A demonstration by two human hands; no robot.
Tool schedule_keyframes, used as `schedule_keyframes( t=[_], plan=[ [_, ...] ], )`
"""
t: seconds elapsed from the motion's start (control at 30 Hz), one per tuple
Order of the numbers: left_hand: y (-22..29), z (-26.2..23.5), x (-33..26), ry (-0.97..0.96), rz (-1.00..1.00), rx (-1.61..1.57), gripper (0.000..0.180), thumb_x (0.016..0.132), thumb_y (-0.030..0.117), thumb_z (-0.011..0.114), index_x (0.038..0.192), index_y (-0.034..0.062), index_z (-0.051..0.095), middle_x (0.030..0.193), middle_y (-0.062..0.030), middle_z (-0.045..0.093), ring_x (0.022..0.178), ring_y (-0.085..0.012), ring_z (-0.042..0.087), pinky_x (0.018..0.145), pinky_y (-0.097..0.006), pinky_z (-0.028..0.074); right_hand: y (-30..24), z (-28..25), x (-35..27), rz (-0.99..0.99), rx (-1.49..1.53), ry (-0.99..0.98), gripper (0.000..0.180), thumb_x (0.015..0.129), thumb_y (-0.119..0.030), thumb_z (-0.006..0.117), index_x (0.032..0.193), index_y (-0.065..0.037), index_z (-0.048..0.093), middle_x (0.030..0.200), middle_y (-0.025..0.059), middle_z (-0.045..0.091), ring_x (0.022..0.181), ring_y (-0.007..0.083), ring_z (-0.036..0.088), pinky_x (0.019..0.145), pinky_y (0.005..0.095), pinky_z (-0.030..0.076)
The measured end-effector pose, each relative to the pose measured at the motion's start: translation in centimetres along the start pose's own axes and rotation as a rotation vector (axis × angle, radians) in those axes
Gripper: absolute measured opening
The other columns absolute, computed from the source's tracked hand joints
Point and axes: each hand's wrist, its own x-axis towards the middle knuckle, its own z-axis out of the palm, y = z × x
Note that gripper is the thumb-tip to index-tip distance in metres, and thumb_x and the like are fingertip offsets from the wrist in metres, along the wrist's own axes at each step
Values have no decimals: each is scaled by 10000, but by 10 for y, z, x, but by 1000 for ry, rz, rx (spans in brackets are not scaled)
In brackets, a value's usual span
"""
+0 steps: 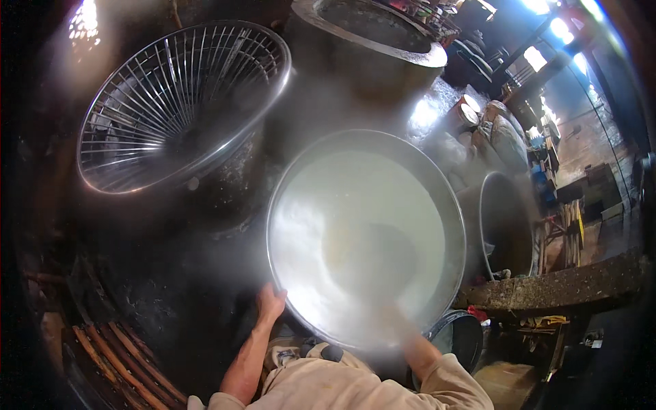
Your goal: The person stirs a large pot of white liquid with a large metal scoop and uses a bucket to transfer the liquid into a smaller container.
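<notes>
A large round metal pot (273,205) full of steaming white liquid (342,205) sits in front of me. My left hand (269,303) rests on its near left rim, fingers curled over the edge. My right forearm (418,350) reaches up over the near rim into thick steam. The right hand itself is blurred out by the steam, and a dark scoop-like shape (383,256) shows faintly in the liquid beyond it. Whether that hand holds it cannot be made out.
A big wire-mesh metal basket (179,102) sits on a dark pot at the upper left. Another large round vessel (372,34) stands behind. An empty dark pot (506,229) is at the right, beside a stone ledge (560,287). Wooden sticks (116,362) lie at the lower left.
</notes>
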Motion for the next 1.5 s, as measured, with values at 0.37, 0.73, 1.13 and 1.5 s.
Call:
schedule_keyframes(
  t=[0.37,0.73,1.13,1.5],
  plan=[
    [10,6,-30,98,-24,106,284,813,232,482,823,-51,497,803,-256,542,774,-422,502,663,-424,388,5,-188,-149,-521,-403,1135,328,783,-263,533,973,0,488,840,182,543,758,295,521,637,383,419],
    [59,61,-118,-42,-249,191,441,816,77,461,1198,-68,295,1044,-189,500,851,-252,515,694,-333,403,210,-399,-181,-398,-976,1192,443,711,-61,479,1150,-36,424,927,198,509,866,354,508,694,417,421],
    [37,62,-96,-14,-381,295,412,802,141,453,1182,49,325,876,-98,529,588,-182,519,360,-273,380,362,-297,51,159,-115,481,279,758,-191,536,954,-5,471,803,114,511,617,216,494,580,329,413],
    [39,74,-89,101,-386,283,393,813,104,434,1178,13,322,869,-120,528,586,-199,523,339,-305,364,377,-260,101,204,490,-14,232,736,-179,591,886,-61,457,699,46,499,530,160,485,456,292,408]
  ],
)
